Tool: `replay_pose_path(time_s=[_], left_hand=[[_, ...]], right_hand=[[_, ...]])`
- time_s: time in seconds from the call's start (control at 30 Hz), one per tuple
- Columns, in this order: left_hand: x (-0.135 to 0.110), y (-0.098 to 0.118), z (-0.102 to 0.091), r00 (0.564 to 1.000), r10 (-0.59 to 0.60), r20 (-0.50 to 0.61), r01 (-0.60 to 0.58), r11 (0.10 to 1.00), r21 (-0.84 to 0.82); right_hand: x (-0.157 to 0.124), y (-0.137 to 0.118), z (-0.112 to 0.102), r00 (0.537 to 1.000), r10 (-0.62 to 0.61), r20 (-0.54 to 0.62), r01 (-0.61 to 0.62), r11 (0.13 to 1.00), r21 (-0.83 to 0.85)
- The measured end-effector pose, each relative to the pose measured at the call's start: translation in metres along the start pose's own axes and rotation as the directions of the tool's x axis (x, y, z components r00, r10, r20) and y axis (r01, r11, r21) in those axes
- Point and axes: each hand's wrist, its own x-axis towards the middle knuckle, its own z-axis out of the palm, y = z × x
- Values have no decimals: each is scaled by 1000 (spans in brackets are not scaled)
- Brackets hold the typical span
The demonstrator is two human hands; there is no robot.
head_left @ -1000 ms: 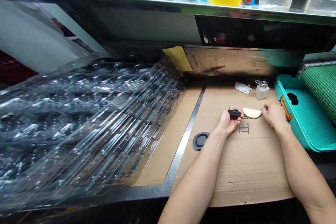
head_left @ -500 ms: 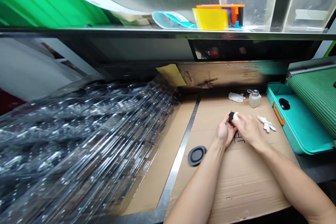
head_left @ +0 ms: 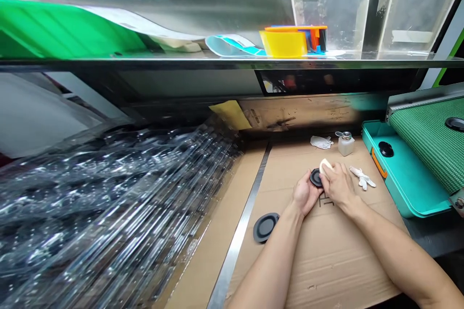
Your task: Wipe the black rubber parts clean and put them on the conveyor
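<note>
My left hand (head_left: pixel 303 192) is closed on the edge of a round black part (head_left: pixel 316 178) with a ringed face, which faces up toward me. Against its right edge, my right hand (head_left: pixel 339 184) pinches a cream-white pad (head_left: pixel 326 166); whether it is cloth or sponge I cannot make out. A similar dark grey round part (head_left: pixel 266 227) lies on the cardboard left of my left forearm. Beyond my hands stand a small bottle with a metal top (head_left: pixel 346 144) and a crumpled white wipe (head_left: pixel 321 142). White finger cots or glove scraps (head_left: pixel 363 178) lie right of my right hand.
Stacked clear plastic trays (head_left: pixel 119 212) fill the left side. At right, a teal bin (head_left: pixel 409 193) holds a black part (head_left: pixel 386 149) beside a green conveyor belt (head_left: pixel 431 130) carrying another black piece (head_left: pixel 455 124). A metal shelf (head_left: pixel 217 63) with a yellow container (head_left: pixel 284 44) crosses above.
The round part has turned so its ringed face now shows, with the white pad at its edge. The camera view has tilted up slightly. A black piece has come into view on the belt.
</note>
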Motion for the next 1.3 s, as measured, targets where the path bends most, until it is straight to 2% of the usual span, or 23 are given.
replay_pose_path(time_s=[0.1, 0.17, 0.4, 0.6, 0.73, 0.9, 1.03, 1.1, 1.17, 1.23, 1.3], left_hand=[[-2, 5, 2, 1000, -9, -8, 9, 1000, -3], [-4, 8, 4, 1000, -17, 10, 17, 1000, -24], [-18, 19, 12, 996, -15, 85, 25, 992, -121], [-23, 24, 15, 994, -43, 105, 64, 979, -196], [-22, 26, 14, 995, -56, 88, 78, 961, -266], [-22, 27, 14, 995, -53, 82, 74, 960, -271], [-23, 26, 12, 992, -25, 123, 53, 971, -233], [-22, 25, 10, 989, -5, 147, 36, 977, -212], [-20, 23, 9, 989, 18, 147, 11, 981, -196], [-16, 21, 8, 992, 52, 113, -29, 980, -194], [-12, 20, 7, 994, 80, 69, -64, 977, -204]], right_hand=[[6, 17, -2, 993, 114, -21, -115, 992, -55], [9, 28, -3, 989, 140, -37, -142, 988, -55], [5, 30, 2, 997, 64, 50, -62, 997, -47], [7, 34, 2, 992, 108, 62, -104, 992, -66], [7, 33, 1, 991, 97, 95, -90, 993, -82], [5, 29, -2, 993, 77, 86, -69, 994, -90], [6, 33, -1, 996, 46, 83, -41, 997, -65], [7, 35, 1, 998, 28, 54, -27, 999, -21], [8, 33, 3, 999, 25, -45, -22, 998, 55], [7, 27, 3, 985, 36, -171, -13, 990, 138], [4, 16, 1, 979, -9, -203, 50, 980, 195]])
